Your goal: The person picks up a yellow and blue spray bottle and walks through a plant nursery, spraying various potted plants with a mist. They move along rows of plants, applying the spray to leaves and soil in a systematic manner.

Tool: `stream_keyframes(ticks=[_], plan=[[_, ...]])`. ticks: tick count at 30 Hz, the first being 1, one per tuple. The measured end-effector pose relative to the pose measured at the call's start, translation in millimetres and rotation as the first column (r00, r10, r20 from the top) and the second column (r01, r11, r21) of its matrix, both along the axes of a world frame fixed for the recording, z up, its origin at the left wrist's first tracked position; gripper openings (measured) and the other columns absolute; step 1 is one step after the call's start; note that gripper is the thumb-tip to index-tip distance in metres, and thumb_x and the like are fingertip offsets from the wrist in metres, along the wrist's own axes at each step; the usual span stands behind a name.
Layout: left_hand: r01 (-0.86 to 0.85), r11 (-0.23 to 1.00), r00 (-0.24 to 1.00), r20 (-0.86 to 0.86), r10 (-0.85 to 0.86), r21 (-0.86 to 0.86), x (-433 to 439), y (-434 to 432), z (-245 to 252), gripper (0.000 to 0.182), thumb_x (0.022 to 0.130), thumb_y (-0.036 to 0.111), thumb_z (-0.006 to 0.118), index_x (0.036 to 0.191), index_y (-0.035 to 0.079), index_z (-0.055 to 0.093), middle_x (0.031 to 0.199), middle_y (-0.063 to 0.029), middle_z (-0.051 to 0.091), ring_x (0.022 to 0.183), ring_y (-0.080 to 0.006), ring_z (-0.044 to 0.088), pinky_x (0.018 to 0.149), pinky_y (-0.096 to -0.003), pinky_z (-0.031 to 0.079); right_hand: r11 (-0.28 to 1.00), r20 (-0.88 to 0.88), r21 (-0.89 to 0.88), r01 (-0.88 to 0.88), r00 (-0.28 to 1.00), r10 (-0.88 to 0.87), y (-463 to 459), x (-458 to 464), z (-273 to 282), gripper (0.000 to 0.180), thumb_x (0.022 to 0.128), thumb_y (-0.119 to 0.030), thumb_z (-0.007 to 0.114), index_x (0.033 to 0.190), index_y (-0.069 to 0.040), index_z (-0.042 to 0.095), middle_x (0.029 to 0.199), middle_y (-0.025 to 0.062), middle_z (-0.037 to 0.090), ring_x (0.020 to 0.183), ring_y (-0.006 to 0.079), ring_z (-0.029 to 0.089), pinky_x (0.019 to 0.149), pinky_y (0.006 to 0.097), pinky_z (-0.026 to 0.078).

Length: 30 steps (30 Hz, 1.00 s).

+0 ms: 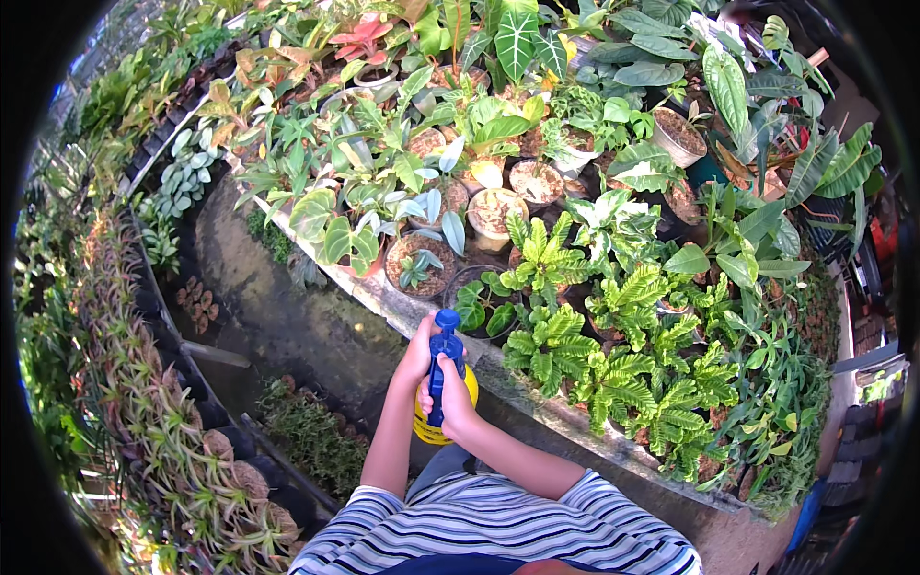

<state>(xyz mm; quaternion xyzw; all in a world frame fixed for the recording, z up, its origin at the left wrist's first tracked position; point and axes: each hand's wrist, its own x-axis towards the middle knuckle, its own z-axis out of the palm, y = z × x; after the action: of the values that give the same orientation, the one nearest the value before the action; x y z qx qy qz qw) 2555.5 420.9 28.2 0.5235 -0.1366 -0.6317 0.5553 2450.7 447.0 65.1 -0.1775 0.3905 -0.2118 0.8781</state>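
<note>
A pump sprayer with a blue head and a yellow bottle is held upright in front of my body. My left hand wraps the far left side of its blue top, just under the round pump knob. On the blue handle closer to me, my right hand is closed, its thumb pointing up along it. The yellow bottle shows below and behind my hands, partly covered by them. Just beyond the sprayer, a dark pot holds a round-leaved green plant; I cannot tell how far apart they are.
A raised concrete bench edge runs diagonally ahead. Potted foliage plants crowd the bench, with ruffled green ones at the right. To the left lies a stained concrete walkway, bordered by rows of small bromeliad-like plants.
</note>
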Motion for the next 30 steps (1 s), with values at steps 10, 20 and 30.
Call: stream_keyframes(ticks=[10, 20, 30], plan=[[0.126, 0.990, 0.992, -0.004, -0.126, 0.066, -4.8, -20.7, 12.9, 0.057, 0.089, 0.058, 0.036, 0.094, 0.003, 0.052, 0.071, -0.0144, 0.063, 0.058, -0.0206, 0.061, 0.058, -0.0321, 0.050, 0.990, -0.003, 0.000, 0.141, 0.990, -0.141, -2.5, 0.8, 7.1, 0.053, 0.094, -0.045, 0.037, 0.058, -0.008, 0.046, 0.047, 0.0040, 0.045, 0.038, 0.0149, 0.044, 0.039, 0.0259, 0.037], [0.191, 0.981, 0.965, 0.191, -0.182, -0.032, -75.8, -64.6, -10.5, 0.065, 0.091, 0.059, 0.031, 0.085, 0.001, 0.058, 0.068, -0.0067, 0.059, 0.060, -0.0141, 0.055, 0.062, -0.0263, 0.046, 0.989, -0.020, -0.062, 0.135, 0.990, -0.136, -41.4, -77.8, 13.7, 0.057, 0.090, -0.052, 0.037, 0.053, -0.008, 0.041, 0.042, 0.0022, 0.036, 0.034, 0.0139, 0.034, 0.038, 0.0249, 0.030], [0.067, 0.997, 0.897, 0.435, -0.073, 0.030, -94.9, -55.4, -22.3, 0.071, 0.094, 0.053, 0.020, 0.078, -0.003, 0.062, 0.077, -0.0185, 0.064, 0.077, -0.0317, 0.060, 0.078, -0.0405, 0.042, 0.993, 0.019, -0.036, -0.110, 0.994, 0.110, -52.1, -110.9, 13.5, 0.057, 0.084, -0.057, 0.038, 0.050, -0.011, 0.040, 0.040, -0.0006, 0.033, 0.034, 0.0135, 0.033, 0.041, 0.0271, 0.032]])
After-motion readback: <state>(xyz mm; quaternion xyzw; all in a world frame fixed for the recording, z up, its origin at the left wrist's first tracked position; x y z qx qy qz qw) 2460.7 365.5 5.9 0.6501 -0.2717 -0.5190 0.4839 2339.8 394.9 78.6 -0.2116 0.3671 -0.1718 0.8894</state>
